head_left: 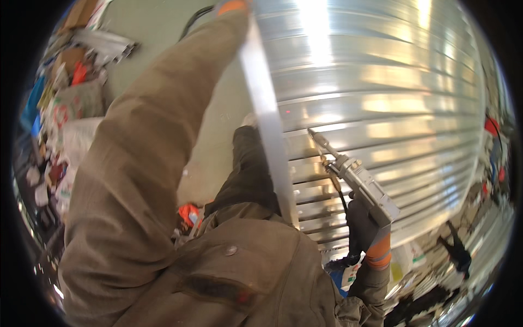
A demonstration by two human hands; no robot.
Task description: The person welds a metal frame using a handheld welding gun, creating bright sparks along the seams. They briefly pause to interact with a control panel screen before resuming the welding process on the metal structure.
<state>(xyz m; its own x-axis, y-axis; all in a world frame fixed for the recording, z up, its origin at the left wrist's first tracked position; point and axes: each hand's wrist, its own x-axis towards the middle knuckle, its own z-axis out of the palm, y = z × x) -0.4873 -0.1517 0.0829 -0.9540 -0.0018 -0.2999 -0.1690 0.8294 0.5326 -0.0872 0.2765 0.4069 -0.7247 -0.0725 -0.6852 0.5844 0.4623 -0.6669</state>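
Observation:
My right hand [364, 229], in a dark glove with an orange cuff, is closed round the grip of a grey handheld laser welding gun [362, 182]. The gun's narrow nozzle points up and left, close over a large ribbed sheet-metal panel [381, 103]. A small red dot shows on the panel beyond the tip. My left arm stretches far forward to the frame of the panel [260, 103]. Only the orange cuff of my left hand [233, 6] shows at the top edge; its fingers are out of sight.
A dark cable hangs from the gun beside my right hand. Bags, cardboard and scraps [76, 109] lie heaped along the left, with metal profiles [106, 44] above them. My leg [248, 163] stands on the green floor [150, 41] beside the panel. More clutter lies at the lower right.

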